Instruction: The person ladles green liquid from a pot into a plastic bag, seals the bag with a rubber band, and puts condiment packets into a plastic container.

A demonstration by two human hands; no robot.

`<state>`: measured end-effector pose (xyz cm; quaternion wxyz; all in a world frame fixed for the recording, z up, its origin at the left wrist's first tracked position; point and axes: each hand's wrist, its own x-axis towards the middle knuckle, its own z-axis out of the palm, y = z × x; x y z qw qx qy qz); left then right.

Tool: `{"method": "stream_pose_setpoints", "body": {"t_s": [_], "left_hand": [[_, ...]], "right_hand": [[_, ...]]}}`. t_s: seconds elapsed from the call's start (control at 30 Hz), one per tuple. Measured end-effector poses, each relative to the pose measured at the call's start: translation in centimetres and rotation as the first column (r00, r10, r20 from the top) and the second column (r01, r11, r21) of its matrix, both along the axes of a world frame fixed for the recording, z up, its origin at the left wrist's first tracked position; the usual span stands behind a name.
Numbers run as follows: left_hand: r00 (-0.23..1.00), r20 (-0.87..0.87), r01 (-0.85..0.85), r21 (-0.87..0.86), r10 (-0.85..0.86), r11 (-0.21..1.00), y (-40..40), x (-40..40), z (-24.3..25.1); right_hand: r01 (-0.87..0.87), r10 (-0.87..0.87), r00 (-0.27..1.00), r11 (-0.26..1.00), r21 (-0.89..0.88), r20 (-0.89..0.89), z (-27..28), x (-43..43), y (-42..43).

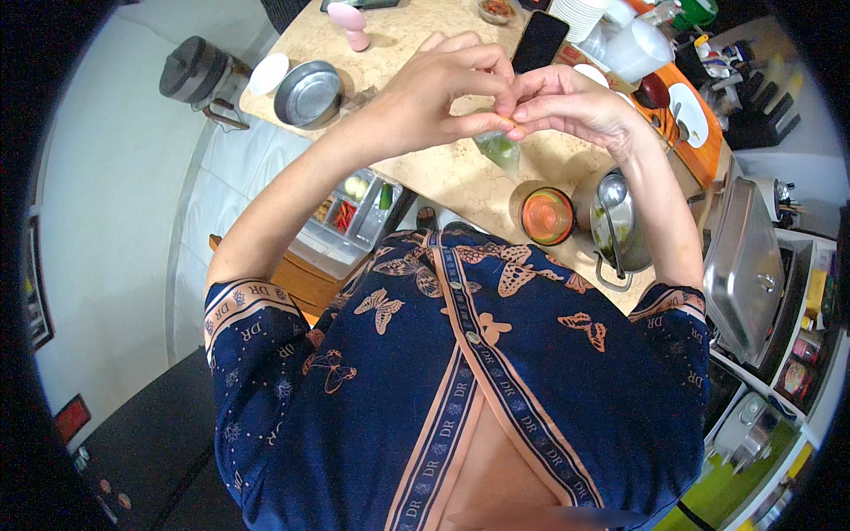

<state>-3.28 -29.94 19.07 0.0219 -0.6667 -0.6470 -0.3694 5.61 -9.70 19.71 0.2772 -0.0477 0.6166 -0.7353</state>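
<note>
My left hand [451, 89] and my right hand [571, 106] meet over the table, fingertips pinched together at the neck of a small clear plastic bag [501, 152]. A thin orange band [508, 122], apparently a rubber band, stretches between the fingertips. Something pale green and liquid-looking fills the bag, which hangs just below my fingers; whether it touches the tabletop cannot be told. Nearer to me stands a round container [548, 216] with orange-red contents. Beside it, a steel pot [621, 229] holds a ladle [612, 199] and some green food.
On the marble-patterned table [438, 172] are a metal bowl [307, 94], a white bowl [269, 74], a pink handheld item [352, 26] and a phone [541, 42]. Stacked cups [578, 16] stand behind. A compartment box [352, 219] with vegetables lies below the table's left edge.
</note>
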Motion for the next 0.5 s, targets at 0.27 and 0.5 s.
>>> {"method": "stream_pose_setpoints", "body": {"t_s": [0.27,0.5], "left_hand": [[0.995,-0.006,0.094,-0.242,-0.098,0.966,-2.2,0.3,0.9],[0.938,0.341,0.173,-0.296,-0.065,0.939,-3.6,0.8,-0.8]], "right_hand": [[0.101,-0.020,0.978,0.919,0.382,-0.209,-0.8,-0.6,-0.4],[0.431,-0.013,0.843,0.616,0.660,-0.539,-4.0,-1.6,-0.4]]}}
